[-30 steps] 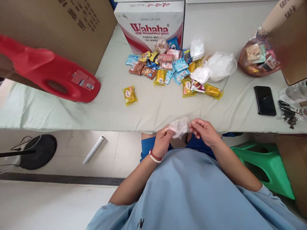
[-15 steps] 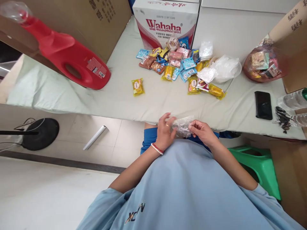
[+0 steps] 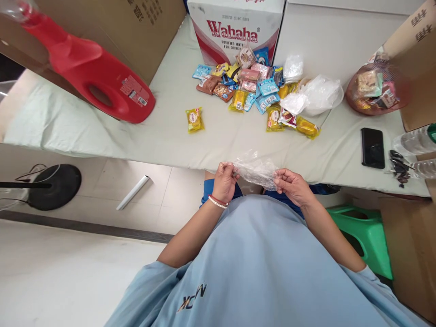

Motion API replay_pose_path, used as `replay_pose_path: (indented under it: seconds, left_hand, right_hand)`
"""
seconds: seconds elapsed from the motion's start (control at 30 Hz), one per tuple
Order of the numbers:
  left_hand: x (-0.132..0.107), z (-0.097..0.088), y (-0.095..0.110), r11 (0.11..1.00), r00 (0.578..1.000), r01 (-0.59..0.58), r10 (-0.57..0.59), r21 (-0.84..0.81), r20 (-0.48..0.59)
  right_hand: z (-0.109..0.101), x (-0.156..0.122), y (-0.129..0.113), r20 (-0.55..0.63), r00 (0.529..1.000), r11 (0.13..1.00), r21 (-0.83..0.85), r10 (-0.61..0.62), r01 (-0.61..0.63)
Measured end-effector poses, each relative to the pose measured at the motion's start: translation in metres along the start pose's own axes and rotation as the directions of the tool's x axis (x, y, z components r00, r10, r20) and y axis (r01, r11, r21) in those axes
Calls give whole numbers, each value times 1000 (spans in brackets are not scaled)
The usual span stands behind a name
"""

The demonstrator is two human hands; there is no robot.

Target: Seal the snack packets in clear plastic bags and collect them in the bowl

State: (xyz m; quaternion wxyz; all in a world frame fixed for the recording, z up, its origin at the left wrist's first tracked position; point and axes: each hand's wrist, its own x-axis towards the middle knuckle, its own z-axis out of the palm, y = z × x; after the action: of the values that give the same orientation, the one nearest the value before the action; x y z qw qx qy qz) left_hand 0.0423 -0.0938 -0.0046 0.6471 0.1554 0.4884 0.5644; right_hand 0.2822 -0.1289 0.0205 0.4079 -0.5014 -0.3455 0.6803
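A thin clear plastic bag (image 3: 256, 170) is stretched between my two hands, just below the table's front edge. My left hand (image 3: 225, 179), with a bead bracelet on the wrist, pinches the bag's left end. My right hand (image 3: 293, 186) pinches its right end. Farther back on the pale green table (image 3: 163, 131) lies a heap of small snack packets (image 3: 245, 86) in blue, yellow and brown wrappers. One yellow packet (image 3: 194, 120) lies apart to the left of the heap.
A red plastic jug (image 3: 88, 77) lies at left against a cardboard box (image 3: 112, 22). A Wahaha carton (image 3: 235, 27) stands behind the snacks. Clear bags (image 3: 315, 95), a basket of snacks (image 3: 374, 88), a black phone (image 3: 372, 147) and keys (image 3: 400, 164) are at right. A green stool (image 3: 364, 236) stands below.
The crumpled bag has been pulled out wider between my hands, which moved apart. The view has tilted slightly.
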Motion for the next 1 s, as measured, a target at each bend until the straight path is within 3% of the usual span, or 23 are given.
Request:
replay_pose_path:
  seconds: [0.1, 0.23, 0.4, 0.47, 0.53, 0.6, 0.67, 0.73, 0.83, 0.93, 1.0]
  left_hand:
    - [2, -2, 4, 995, 998, 34, -38, -94, -43]
    - [2, -8, 4, 998, 999, 26, -27, -65, -23]
    - [-4, -16, 8, 980, 994, -99, 90, 171, 62]
    - [-2, -17, 13, 916, 982, -191, 173, 354, 82]
    - [3, -14, 19, 793, 968, -252, 221, 555, 122]
    - [12, -9, 22, 654, 965, -261, 194, 710, 176]
    - [21, -2, 23, 609, 967, -252, 184, 752, 175]
    - [29, 3, 22, 703, 958, -269, 266, 659, 107]
    - [34, 7, 23, 900, 944, -307, 330, 309, -25]
    - [33, 3, 29, 978, 978, -208, 208, -25, 2]
    - [32, -2, 32, 982, 990, -123, 131, -141, 47]
  right_hand:
    - [-4, 2, 4, -70, 997, 999, -31, -25, 23]
    - [-11, 7, 8, -170, 984, 997, -67, -56, 45]
    - [-16, 6, 9, -133, 977, 959, -253, -167, 129]
    - [-16, 5, 7, -97, 975, 932, -327, -198, 157]
    - [-15, 5, 6, -59, 974, 912, -368, -219, 183]
    - [-14, 4, 5, -8, 974, 893, -401, -228, 206]
    - [-13, 3, 5, 33, 973, 875, -431, -228, 220]
    - [-14, 2, 5, 36, 971, 864, -450, -234, 225]
    - [-15, 1, 8, -43, 966, 872, -443, -255, 211]
    - [-14, 2, 12, -133, 961, 903, -393, -242, 173]
    - [-13, 5, 15, -165, 960, 920, -361, -225, 153]
